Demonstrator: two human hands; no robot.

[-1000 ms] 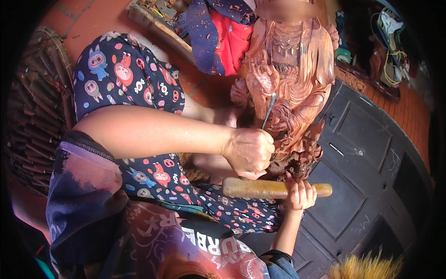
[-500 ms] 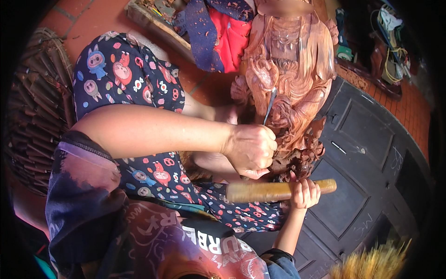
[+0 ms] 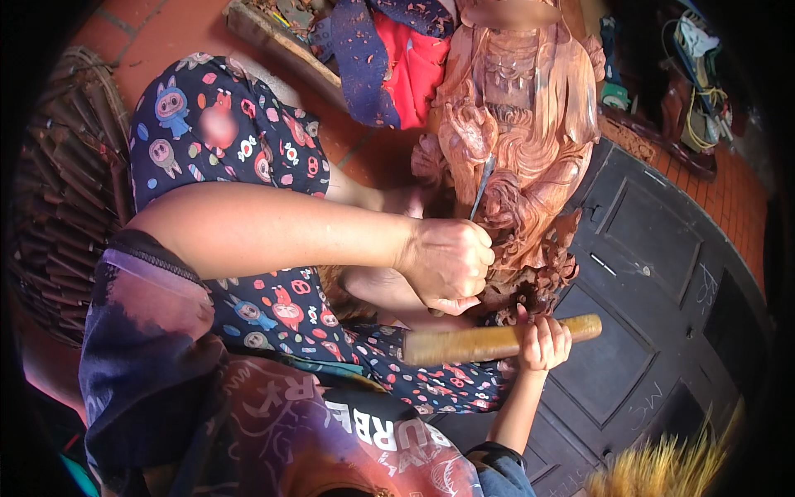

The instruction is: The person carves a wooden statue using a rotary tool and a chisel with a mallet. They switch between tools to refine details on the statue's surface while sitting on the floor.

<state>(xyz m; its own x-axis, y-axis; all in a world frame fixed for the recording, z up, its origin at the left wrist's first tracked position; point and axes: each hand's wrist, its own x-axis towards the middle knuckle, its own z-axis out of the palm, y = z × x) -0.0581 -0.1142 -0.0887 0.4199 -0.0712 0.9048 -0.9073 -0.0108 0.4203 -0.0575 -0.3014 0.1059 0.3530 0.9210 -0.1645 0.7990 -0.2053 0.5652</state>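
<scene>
A reddish carved wooden statue (image 3: 530, 141) lies across the upper middle, its robes and folds deeply cut. My left hand (image 3: 447, 263) is closed in a fist around a chisel (image 3: 481, 192); its thin metal blade reaches up to the carving and its handle is mostly hidden in the fist. Below, my right hand (image 3: 544, 343) grips a thick, yellowish-brown wooden mallet (image 3: 464, 346) near its right end. The mallet's left end is slightly blurred and lies just under the left fist, apart from the chisel's butt.
Dark panelled boards (image 3: 613, 331) lie under the statue at right. Red and blue cloth (image 3: 414, 70) with shavings sits beside a wooden tray (image 3: 281, 41). Left stands a rack of many tool handles (image 3: 66, 215). Yellow bristles (image 3: 662, 470) show lower right; cables and a dark frame (image 3: 691, 108) upper right.
The mallet's left end has dropped slightly and its right end has risen a little. My left hand and the chisel have barely moved.
</scene>
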